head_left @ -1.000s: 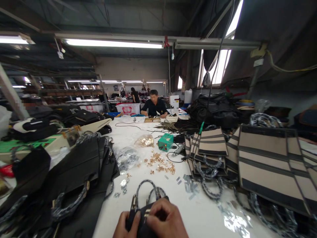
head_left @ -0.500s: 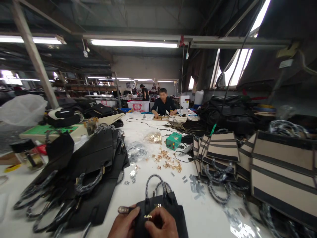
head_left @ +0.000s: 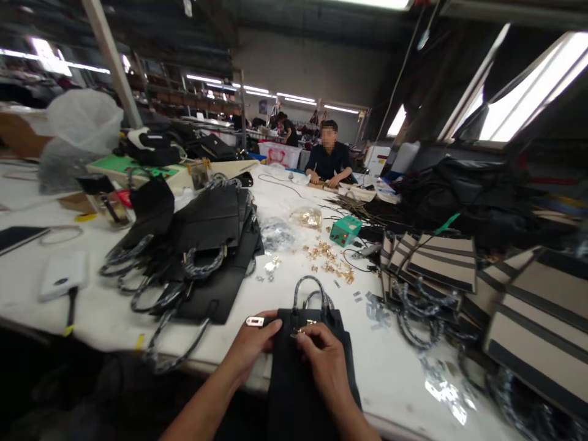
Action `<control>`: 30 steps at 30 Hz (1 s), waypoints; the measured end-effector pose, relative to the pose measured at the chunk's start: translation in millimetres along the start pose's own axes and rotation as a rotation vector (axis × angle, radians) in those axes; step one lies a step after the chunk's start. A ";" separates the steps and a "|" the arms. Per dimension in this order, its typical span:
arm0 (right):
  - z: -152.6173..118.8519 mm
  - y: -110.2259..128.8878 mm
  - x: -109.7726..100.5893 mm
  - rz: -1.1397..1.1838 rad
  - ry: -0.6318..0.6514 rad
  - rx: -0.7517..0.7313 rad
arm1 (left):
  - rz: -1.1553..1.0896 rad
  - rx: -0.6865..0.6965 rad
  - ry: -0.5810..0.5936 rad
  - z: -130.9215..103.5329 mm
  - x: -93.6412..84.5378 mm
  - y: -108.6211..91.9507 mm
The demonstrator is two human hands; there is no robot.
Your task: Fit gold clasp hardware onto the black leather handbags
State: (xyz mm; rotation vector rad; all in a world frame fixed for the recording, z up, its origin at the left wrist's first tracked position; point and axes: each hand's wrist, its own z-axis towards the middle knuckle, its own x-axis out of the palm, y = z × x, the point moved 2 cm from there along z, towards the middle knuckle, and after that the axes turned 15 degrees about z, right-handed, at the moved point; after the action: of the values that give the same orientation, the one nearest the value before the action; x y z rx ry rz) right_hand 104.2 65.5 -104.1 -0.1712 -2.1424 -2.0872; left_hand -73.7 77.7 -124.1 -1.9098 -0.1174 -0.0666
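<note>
In the head view a black handbag [head_left: 294,386] with two wrapped handles [head_left: 309,279] lies over the table's near edge. My left hand [head_left: 250,344] is closed on the bag's left side, thumb on the front. A strap tip with a shiny metal plate [head_left: 255,321] sticks out above its fingers. My right hand [head_left: 327,355] pinches a small gold metal fitting [head_left: 297,334] against the bag's front. Just above those fingertips, another gold fitting [head_left: 311,322] sits on the bag. My fingers partly hide the pinched piece.
Black bags [head_left: 209,226] are piled left; beige-and-black striped panels [head_left: 443,260] lie right. Loose gold fittings [head_left: 328,257], grey metal plates [head_left: 377,311] and a green box [head_left: 346,230] with a lit lamp are ahead. A white device [head_left: 64,275] lies far left. A co-worker [head_left: 329,156] sits opposite.
The view has tilted down and rolled, showing more of my forearms and the table's near edge. My right hand still pinches the gold fitting at the bag; my left hand keeps hold of the bag.
</note>
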 end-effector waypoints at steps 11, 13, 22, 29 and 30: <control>-0.1 4.2 1.1 -0.016 0.035 0.083 | -0.058 0.033 0.047 -4.5 -1.7 0.5; 1.2 4.6 2.8 -0.074 0.023 0.067 | -0.075 0.033 0.050 -4.6 -1.7 0.4; 5.9 5.7 15.8 -0.275 -0.012 -0.018 | -0.111 0.054 0.073 -7.1 -4.1 0.5; 3.6 4.9 20.1 -0.406 -0.053 -0.140 | -0.104 0.062 0.070 -8.0 -4.2 1.6; 3.5 4.0 20.2 -0.418 -0.043 -0.148 | -0.104 0.060 0.070 -8.2 -4.2 1.1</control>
State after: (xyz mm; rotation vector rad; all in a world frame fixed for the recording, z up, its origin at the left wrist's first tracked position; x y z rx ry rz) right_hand 85.0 68.7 -96.6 0.2403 -2.1984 -2.4855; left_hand -77.7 69.4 -122.8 -1.8385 -0.1699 -0.1975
